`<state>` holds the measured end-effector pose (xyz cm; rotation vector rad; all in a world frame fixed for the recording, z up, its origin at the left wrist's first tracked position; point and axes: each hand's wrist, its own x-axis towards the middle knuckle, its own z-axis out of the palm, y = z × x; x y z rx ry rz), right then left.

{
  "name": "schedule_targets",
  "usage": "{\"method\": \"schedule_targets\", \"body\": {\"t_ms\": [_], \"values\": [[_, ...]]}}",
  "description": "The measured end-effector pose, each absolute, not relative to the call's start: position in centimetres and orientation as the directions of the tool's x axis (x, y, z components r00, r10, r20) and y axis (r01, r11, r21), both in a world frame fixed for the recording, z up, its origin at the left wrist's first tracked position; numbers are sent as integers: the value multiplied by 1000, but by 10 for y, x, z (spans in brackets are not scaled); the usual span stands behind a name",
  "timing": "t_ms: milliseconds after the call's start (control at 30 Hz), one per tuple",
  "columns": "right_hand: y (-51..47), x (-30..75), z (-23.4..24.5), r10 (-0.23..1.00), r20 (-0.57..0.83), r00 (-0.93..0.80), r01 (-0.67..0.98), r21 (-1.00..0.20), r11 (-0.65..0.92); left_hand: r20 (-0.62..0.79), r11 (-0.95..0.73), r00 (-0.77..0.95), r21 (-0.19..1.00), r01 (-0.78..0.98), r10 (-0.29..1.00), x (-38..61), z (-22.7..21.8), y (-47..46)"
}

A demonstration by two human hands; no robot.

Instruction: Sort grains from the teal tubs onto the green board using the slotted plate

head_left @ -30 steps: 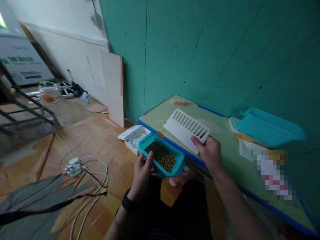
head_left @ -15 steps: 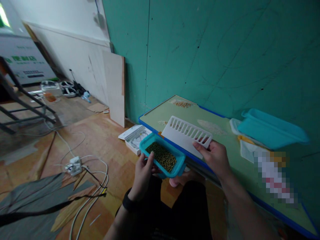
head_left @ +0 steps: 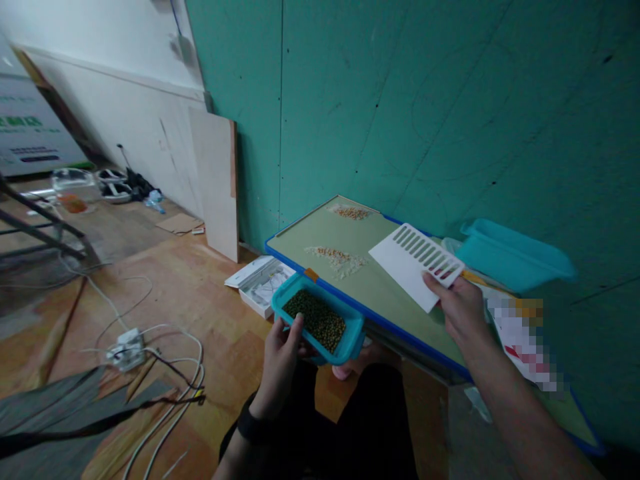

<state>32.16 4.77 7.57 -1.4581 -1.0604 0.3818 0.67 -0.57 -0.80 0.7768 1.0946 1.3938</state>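
Note:
My left hand (head_left: 286, 347) grips the near side of a teal plastic tub (head_left: 356, 328), held level by the table's front edge. Inside it lie green beans (head_left: 306, 308) and yellowish beans (head_left: 331, 333). Out over the table, my right hand (head_left: 463, 307) is closed on the slotted end of a flat white plastic scraper (head_left: 407, 273). Left of the scraper, a pile of pale grains mixed with yellow kernels (head_left: 340, 257) lies on the green tabletop (head_left: 295, 237). A second such pile (head_left: 350, 212) sits at the far edge.
Another teal tub (head_left: 515, 253) stands at the table's right, beside a partly blurred packet (head_left: 525, 343). An opened white box (head_left: 260, 287) is left of the table. Cables and a power strip (head_left: 127, 348) lie on the floor. A green wall (head_left: 350, 100) rises behind.
My right hand has carried the scraper right, away from the tub, uncovering the nearer grain pile. My left hand still holds the tub. The view has shifted slightly.

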Motion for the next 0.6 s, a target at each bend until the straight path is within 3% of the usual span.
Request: {"method": "schedule_targets", "body": {"t_ms": [200, 600], "values": [[52, 298, 74, 825, 96, 556, 121, -992, 33, -151, 94, -131, 925, -369, 980, 8, -6, -7], [80, 254, 72, 901, 16, 434, 34, -999, 1, -147, 100, -86, 909, -404, 986, 3, -14, -6]]}}
